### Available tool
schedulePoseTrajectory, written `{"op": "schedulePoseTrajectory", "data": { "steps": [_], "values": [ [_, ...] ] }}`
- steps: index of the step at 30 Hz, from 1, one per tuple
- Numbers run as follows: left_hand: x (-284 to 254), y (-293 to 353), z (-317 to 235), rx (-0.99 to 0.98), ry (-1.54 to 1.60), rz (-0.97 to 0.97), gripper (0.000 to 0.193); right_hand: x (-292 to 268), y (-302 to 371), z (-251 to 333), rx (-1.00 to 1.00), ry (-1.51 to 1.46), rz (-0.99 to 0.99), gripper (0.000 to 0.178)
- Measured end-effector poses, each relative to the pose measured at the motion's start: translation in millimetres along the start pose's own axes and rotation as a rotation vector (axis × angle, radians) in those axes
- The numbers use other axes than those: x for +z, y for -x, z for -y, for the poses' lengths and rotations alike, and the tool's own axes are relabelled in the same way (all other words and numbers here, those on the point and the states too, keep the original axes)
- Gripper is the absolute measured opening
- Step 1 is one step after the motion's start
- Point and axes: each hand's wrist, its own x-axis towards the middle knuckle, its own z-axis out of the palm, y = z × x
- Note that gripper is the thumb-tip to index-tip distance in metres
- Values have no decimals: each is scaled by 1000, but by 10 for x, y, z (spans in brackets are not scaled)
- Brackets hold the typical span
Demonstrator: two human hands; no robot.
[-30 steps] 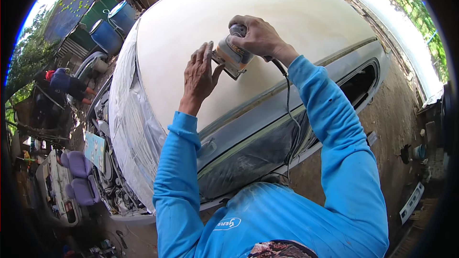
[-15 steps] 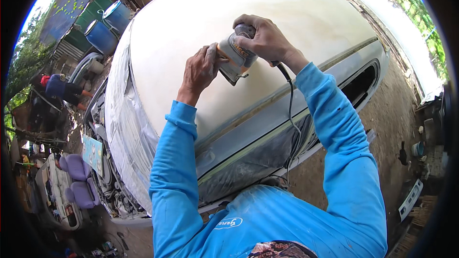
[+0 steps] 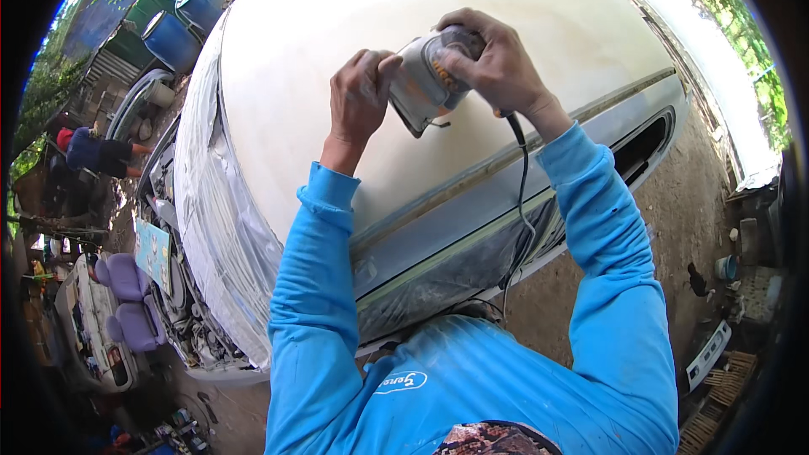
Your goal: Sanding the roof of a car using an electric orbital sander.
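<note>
A grey and orange electric sander (image 3: 425, 77) is tilted over the cream-white roof (image 3: 295, 42) of a car, its flat base edge showing at the lower left. My right hand (image 3: 504, 63) wraps round its rounded rear grip from above. Closed at the sander's other end is my left hand (image 3: 358, 101), its curled fingertips against the body's edge; exactly what they pinch there is hidden. A dark power cord (image 3: 524, 177) leaves the sander below my right hand and hangs down across the car's side. Whether the base touches the roof, I cannot tell.
Clear plastic sheeting (image 3: 215, 194) covers the windscreen, and the engine bay (image 3: 190, 312) lies exposed. Blue barrels (image 3: 171, 40) stand at the far left, where another person (image 3: 88, 152) bends over. Purple seats (image 3: 135, 303) sit at the left. A roof rail groove (image 3: 455, 194) runs along the near edge.
The sander has shifted slightly to the right and turned, showing more of its side. Both hands moved with it; the left fingers have curled in more. The view has shifted a little.
</note>
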Motion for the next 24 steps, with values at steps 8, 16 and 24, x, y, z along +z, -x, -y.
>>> {"op": "schedulePoseTrajectory", "data": {
  "steps": [8, 16, 24],
  "values": [
    [31, 373, -312, -589, 665, 222, 49, -126, 277, -203, 122, -332, -249, 31],
    [-274, 566, -364, -703, 524, -222, 25, -337, 592, 213, 59, -620, -219, 26],
    [-1444, 1489, -474, -806, 643, -566, 25, -355, 412, 604, -45, 138, 29, 37]
  ]
}}
